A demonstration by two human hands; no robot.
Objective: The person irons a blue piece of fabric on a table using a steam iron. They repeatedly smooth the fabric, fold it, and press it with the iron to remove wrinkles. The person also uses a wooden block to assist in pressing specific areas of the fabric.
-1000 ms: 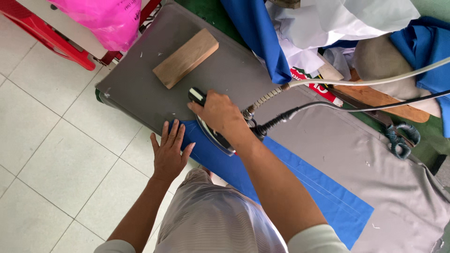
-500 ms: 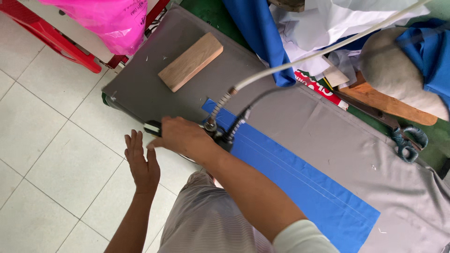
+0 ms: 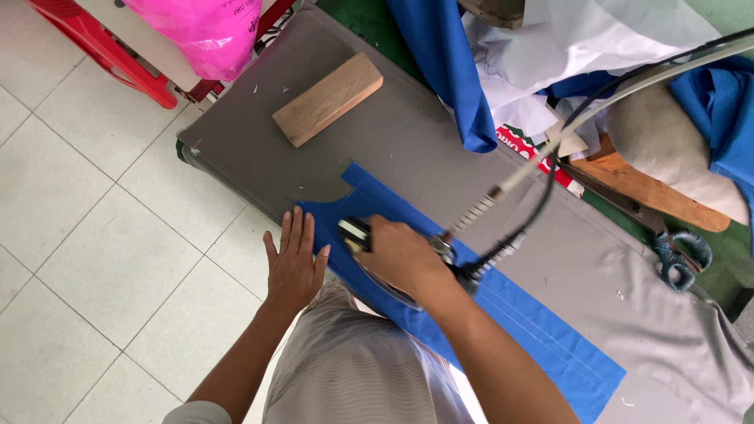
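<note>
The blue cloth strip (image 3: 503,314) lies flat on the grey bench (image 3: 408,149), its long axis running from the near-left end away to the right. The right hand (image 3: 400,255) is clenched around the iron (image 3: 357,234), which sits on the strip near its left end. Just left of it, the left hand (image 3: 294,263) lies flat with fingers spread, pressing the strip's left edge. A wooden block (image 3: 328,99) rests farther off.
</note>
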